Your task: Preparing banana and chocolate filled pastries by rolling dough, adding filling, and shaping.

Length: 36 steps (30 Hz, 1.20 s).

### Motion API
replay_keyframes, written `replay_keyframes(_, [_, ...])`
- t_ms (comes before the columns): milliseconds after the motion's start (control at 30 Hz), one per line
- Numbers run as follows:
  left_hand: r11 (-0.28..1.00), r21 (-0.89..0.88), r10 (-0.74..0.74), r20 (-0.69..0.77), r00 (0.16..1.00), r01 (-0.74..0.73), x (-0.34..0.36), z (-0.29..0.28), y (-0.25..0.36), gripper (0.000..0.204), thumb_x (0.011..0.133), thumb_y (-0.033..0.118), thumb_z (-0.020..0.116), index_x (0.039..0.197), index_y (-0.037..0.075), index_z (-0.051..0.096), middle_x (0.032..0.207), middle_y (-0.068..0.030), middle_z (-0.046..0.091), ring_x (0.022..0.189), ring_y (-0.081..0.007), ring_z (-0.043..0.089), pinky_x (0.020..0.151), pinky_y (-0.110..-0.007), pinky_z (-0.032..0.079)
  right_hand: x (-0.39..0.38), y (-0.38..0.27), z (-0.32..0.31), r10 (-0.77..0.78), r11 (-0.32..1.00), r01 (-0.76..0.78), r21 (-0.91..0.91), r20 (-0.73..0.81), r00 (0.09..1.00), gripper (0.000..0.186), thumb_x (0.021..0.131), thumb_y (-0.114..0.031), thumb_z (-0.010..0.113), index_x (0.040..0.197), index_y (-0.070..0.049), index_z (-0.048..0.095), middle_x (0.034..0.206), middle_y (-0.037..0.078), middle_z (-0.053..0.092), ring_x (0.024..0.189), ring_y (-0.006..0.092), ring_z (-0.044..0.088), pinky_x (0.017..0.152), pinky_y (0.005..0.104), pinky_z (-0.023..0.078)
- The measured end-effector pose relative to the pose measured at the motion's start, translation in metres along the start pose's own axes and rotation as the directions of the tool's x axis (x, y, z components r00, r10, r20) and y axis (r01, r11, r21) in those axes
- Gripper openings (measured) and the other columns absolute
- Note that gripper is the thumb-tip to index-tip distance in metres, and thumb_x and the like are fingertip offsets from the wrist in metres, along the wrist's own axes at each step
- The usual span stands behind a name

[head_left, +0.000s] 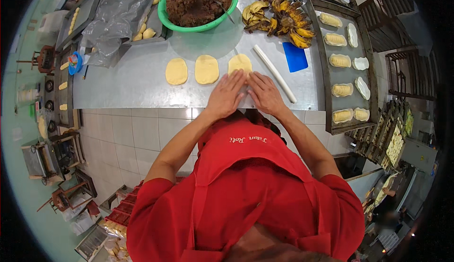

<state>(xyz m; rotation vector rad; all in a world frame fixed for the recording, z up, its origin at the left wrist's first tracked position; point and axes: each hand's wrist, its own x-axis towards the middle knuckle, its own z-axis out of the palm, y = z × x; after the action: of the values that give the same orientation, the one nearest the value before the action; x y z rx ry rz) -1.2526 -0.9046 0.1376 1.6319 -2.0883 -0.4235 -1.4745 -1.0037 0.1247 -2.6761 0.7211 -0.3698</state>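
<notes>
On the steel table [118,87], my left hand [227,91] and my right hand [262,91] lie close together on the lower part of a pale dough piece [240,61], fingers stretched out and pointing inward, partly covering it. Two more flat, rounded dough pieces sit to the left, a middle one [206,69] and an outer one [176,71]. A white rolling pin [274,72] rests diagonally just right of my right hand, with a blue flat scraper [295,56] beyond it.
A green bowl [167,17] of brown filling, banana bunches [288,18] and a tray with plastic sheeting [109,25] line the back. A dark tray [328,124] of shaped dough borders the right, another [70,116] the left. A person's arm [388,192] shows at lower right.
</notes>
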Motion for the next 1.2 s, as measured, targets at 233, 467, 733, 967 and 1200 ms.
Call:
replay_keyframes(233, [0.999,0.043,0.014,0.102,0.995,-0.018,-0.017,0.015,-0.009,0.068,0.111,0.034,0.055,0.167,-0.001,0.039,0.175,-0.0211,0.037,0.164,-0.0362,0.032,0.135,-0.052,0.022,-0.013,0.022,0.004,0.413,0.866,-0.428,-0.26,-0.11,0.904,0.071,0.109,-0.036,0.057,0.167,0.001,0.04,0.176,0.022,0.035,0.166,0.0381,0.027,0.131,0.0619,0.021])
replay_keyframes(467, [0.99,-0.144,0.002,-0.026,1.0,-0.006,-0.01,-0.053,-0.038,0.069,0.105,0.024,0.064,0.168,0.003,0.041,0.175,-0.0272,0.032,0.162,-0.046,0.032,0.132,-0.056,0.028,0.108,0.0,-0.036,0.276,0.954,-0.297,0.038,-0.495,0.824,0.054,0.099,-0.02,0.074,0.144,0.006,0.057,0.131,0.029,0.069,0.117,0.0464,0.067,0.098,0.0551,0.054])
replay_keyframes(733, [0.979,-0.084,-0.204,-0.255,0.945,0.188,-0.061,-0.085,-0.132,0.069,0.101,0.013,0.065,0.165,0.0,0.043,0.173,-0.0297,0.034,0.161,-0.0478,0.032,0.13,-0.058,0.029,0.289,0.004,-0.055,0.355,0.855,-0.399,-0.331,-0.188,0.916,0.018,0.097,-0.013,0.064,0.11,0.0,0.064,0.101,0.021,0.075,0.088,0.0405,0.077,0.075,0.052,0.063])
replay_keyframes(967, [0.903,-0.035,-0.413,-0.34,0.845,0.428,-0.117,-0.074,-0.172,0.068,0.107,0.024,0.056,0.164,-0.008,0.039,0.173,-0.0303,0.034,0.161,-0.0482,0.032,0.131,-0.057,0.027,0.253,-0.002,-0.085,0.307,0.846,-0.436,-0.305,-0.39,0.868,0.018,0.097,-0.011,0.062,0.112,-0.007,0.071,0.097,0.015,0.075,0.087,0.0373,0.077,0.071,0.0497,0.061])
replay_keyframes(1200, [0.907,-0.021,-0.409,-0.272,0.871,0.42,-0.108,-0.078,-0.174,0.068,0.111,0.032,0.048,0.165,-0.007,0.038,0.173,-0.0319,0.034,0.16,-0.0491,0.033,0.131,-0.057,0.026,0.274,-0.017,-0.071,0.229,0.899,-0.371,-0.233,-0.473,0.851,0.026,0.095,-0.01,0.068,0.119,-0.017,0.076,0.096,0.007,0.074,0.086,0.0313,0.076,0.072,0.0457,0.06])
